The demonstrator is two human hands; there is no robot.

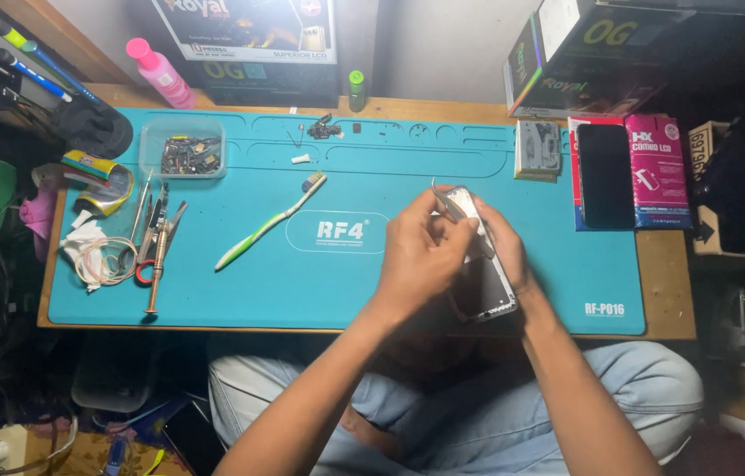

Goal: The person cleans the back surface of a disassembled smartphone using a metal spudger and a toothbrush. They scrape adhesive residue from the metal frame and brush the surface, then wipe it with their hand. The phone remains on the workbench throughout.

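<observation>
Overhead, a teal work mat (302, 291) covers most of a low wooden table (667, 291), with dim clutter on all sides. Along the mat's left edge: a clear plastic tray (183, 148) of small dark parts, a row of hand tools (156, 238), coiled wire (106, 263) and white scraps. A green-and-white toothbrush (268, 222) lies diagonally near the middle. At the back edge stand a pink bottle (159, 72) and a small green-capped bottle (355, 90). To the right, a dark phone screen (605, 174) rests beside a pink packet (658, 171), with cardboard boxes (597, 57) stacked behind. The person sits cross-legged in light blue jeans (496, 414).

Both hands meet over the mat's right-centre. The right hand (506, 249) is closed around an opened phone frame (489, 280), held tilted above the mat, lower end toward the person. The left hand (421, 256) pinches thin metal tweezers (444, 201), tips at the frame's upper end.

Hard to make out: the left hand hides much of the frame's upper half, so what the tweezer tips touch cannot be told. Tray contents are too small to identify. Room edges fall into shadow; the right-hand shelving and the floor items at lower left are cut off.
</observation>
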